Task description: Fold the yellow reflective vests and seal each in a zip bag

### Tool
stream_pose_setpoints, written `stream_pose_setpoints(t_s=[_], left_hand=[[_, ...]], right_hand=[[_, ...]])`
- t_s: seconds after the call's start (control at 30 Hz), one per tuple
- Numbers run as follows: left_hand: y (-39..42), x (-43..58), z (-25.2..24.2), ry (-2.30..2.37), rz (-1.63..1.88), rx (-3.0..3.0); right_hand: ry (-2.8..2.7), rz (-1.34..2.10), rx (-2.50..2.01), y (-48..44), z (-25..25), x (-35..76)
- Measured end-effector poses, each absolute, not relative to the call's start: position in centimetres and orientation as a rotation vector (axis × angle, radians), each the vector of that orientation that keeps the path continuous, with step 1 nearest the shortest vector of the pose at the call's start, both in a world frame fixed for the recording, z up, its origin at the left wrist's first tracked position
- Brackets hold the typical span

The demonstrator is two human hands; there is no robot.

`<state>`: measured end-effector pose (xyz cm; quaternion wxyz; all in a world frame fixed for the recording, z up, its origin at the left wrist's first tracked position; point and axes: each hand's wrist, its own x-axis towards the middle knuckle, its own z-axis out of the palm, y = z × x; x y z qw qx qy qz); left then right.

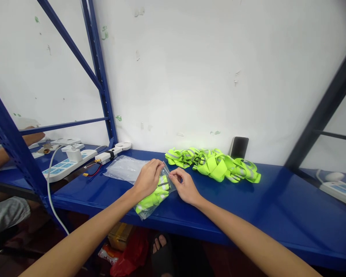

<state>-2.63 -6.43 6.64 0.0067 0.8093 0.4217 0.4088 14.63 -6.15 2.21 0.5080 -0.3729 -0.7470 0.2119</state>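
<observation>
A clear plastic bag [146, 214] with a neon-yellow reflective strap [153, 198] folded inside lies near the front edge of the blue table. My left hand [148, 177] pinches the top of this bag, fingers closed. At the bag's upper right corner, my right hand [185, 185] grips the film between thumb and fingertips. Behind my left hand rests a stack of flat clear bags [123, 168]. Beyond my right hand, a heap of loose neon-yellow reflective straps [213, 163] spreads along the wall.
A phone [239, 147] leans on the wall behind the straps. Left are a white power strip [70, 164], a small white fan [122, 146] and red-black wires [93, 171]. Blue rack posts [99, 73] frame the table [248, 207]. Another person's arm [31, 137] shows far left.
</observation>
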Motion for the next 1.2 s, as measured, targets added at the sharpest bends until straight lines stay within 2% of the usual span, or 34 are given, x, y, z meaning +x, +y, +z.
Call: stream_pose_setpoints(t_s=[0.33, 0.7, 0.97, 1.2], left_hand=[[-6.00, -2.34, 6.46, 1.303, 1.208, 2.561], [-6.58, -1.84, 6.47, 1.279, 1.179, 2.555], [-6.58, -1.88, 6.43, 1.228, 1.179, 2.560], [-6.56, -1.67, 6.22, 1.198, 1.178, 2.568]], right_hand=[[-1.774, 0.660, -0.866, -5.69, 2.17, 14.76], [-1.730, 0.650, -0.887, -5.81, 2.36, 14.72], [-1.674, 0.816, -0.868, -5.63, 2.20, 14.90], [-1.679, 0.724, -0.850, -5.65, 2.08, 14.94]])
